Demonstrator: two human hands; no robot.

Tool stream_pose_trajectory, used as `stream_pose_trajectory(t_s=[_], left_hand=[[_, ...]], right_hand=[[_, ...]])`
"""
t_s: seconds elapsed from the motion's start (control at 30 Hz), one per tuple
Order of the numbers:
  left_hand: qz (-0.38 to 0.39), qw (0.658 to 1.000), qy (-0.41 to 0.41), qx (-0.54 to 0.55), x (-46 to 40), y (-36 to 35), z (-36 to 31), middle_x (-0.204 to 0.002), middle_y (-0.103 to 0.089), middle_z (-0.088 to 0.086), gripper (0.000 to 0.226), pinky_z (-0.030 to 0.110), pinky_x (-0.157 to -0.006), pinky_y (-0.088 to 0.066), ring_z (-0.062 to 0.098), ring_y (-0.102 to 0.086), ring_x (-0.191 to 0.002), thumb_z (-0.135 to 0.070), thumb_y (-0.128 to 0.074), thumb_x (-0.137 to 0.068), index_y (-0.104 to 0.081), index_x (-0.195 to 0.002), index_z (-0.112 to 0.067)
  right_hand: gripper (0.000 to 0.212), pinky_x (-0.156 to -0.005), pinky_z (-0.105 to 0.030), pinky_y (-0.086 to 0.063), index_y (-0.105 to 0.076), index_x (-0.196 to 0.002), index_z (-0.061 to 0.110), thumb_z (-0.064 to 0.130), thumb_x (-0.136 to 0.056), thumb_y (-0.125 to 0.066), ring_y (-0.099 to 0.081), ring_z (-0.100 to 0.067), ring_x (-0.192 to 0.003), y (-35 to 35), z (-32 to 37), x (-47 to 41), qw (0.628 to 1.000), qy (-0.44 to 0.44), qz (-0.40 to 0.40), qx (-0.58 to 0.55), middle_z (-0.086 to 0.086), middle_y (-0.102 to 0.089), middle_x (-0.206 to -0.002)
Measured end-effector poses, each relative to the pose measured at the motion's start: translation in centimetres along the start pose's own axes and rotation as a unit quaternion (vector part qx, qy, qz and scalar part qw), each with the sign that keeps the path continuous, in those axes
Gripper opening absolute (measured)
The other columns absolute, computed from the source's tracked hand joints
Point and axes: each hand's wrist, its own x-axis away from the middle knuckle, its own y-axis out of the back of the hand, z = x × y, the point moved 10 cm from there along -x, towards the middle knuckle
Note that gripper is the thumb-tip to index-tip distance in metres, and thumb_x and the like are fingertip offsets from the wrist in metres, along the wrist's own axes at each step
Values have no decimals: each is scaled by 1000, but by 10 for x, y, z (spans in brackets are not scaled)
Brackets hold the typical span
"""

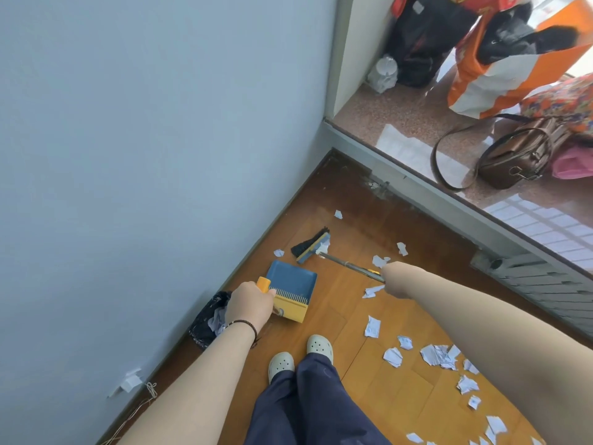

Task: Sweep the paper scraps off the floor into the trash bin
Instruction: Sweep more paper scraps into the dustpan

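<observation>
2 bare arms reach down over a wooden floor [327, 303] beside a pale blue wall [144, 139]. The left hand [248, 305] is curled round the yellow handle [265, 284] of a blue dustpan [292, 279], which stands with a yellow comb edge toward the person and its blue tray pointing away. Just left of that hand, against the wall, sits a black trash bin [207, 319] with pale paper showing inside. The right hand [390, 277] is at the metal shaft of a broom [313, 247], but its fingers are hidden behind the wrist, so its grip cannot be made out; the broom's black bristles lie on the floor just beyond the dustpan. White paper scraps [439, 356] are scattered over the floor, a few near the broom head and most in a loose cluster to the right of 2 cream clogs [319, 346] and navy trousers [308, 406]. Beyond a grey sill, on a speckled stone floor, lie a brown shoulder bag [519, 155] and an orange-and-white bag [494, 78].
</observation>
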Motion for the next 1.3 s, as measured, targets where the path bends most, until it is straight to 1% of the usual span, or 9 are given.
stream_pose_trajectory(t_s=[0.13,0.37,0.5,0.63,0.87,1.07,1.2,1.23,1.3], left_hand=[[-4,1000,3,5,8,0,-2,-91,-69,8,35,34,-69,-52,29,-67,-86,-44,-63,-96,-65,-97,-9],[-17,999,26,30,25,-12,-7,-81,-66,4,34,30,-60,-41,26,-64,-79,-43,-62,-97,-66,-92,-10],[-19,999,19,44,21,-15,-2,-81,-68,7,37,33,-65,-51,29,-67,-78,-42,-63,-96,-66,-92,-6],[-21,1000,-2,14,22,-13,1,-87,-70,8,38,33,-66,-52,29,-68,-81,-45,-62,-96,-66,-97,-7],[2,997,-60,-43,28,-13,-16,-79,-67,-1,29,28,-57,-42,21,-65,-74,-43,-62,-96,-62,-81,-19],[15,987,-110,-112,19,-8,-38,-77,-64,-4,29,27,-57,-43,18,-62,-72,-46,-59,-96,-59,-81,-22],[16,982,-117,-147,9,-6,-48,-74,-63,-5,31,26,-53,-40,14,-59,-66,-47,-60,-96,-58,-78,-22],[18,982,-117,-149,7,-6,-49,-73,-63,-5,31,26,-51,-39,12,-58,-64,-47,-60,-96,-57,-77,-22],[22,982,-119,-148,2,-6,-52,-72,-62,-6,31,25,-51,-39,11,-58,-63,-45,-61,-97,-57,-75,-23]], right_hand=[[30,-48,-23,-34,-59,-120,9,7,-95,-43,-43,-13,-60,3,-10,12,996,-14,-1,-90,0,-47,-82],[17,-51,-27,-40,-59,-93,13,5,-88,-45,-48,-16,-59,6,54,-3,996,54,-21,-62,0,-52,-74],[23,-62,-29,-46,-58,-104,12,-1,-88,-46,-53,-18,-69,-8,73,-6,998,65,-6,-27,-1,-53,-80],[28,-59,-28,-45,-57,-112,13,1,-90,-45,-55,-19,-73,-28,26,-2,999,20,14,-27,-3,-58,-91],[25,-52,-28,-48,-63,-106,11,11,-91,-42,-57,-20,-59,-24,-44,14,994,-22,21,-109,-6,-63,-82],[25,-75,-32,-50,-69,-106,9,19,-91,-52,-56,-22,-80,1,-61,8,967,-32,-41,-249,-6,-63,-92],[31,-71,-25,-51,-67,-116,4,12,-90,-53,-61,-17,-78,11,-49,-18,935,-57,-44,-348,-9,-68,-106],[30,-64,-21,-46,-66,-116,3,12,-90,-54,-57,-15,-71,18,-46,-18,916,-71,-45,-391,-13,-67,-110],[31,-53,-21,-35,-63,-119,1,12,-91,-55,-55,-19,-72,39,-33,-16,928,-58,-60,-364,-18,-63,-118]])
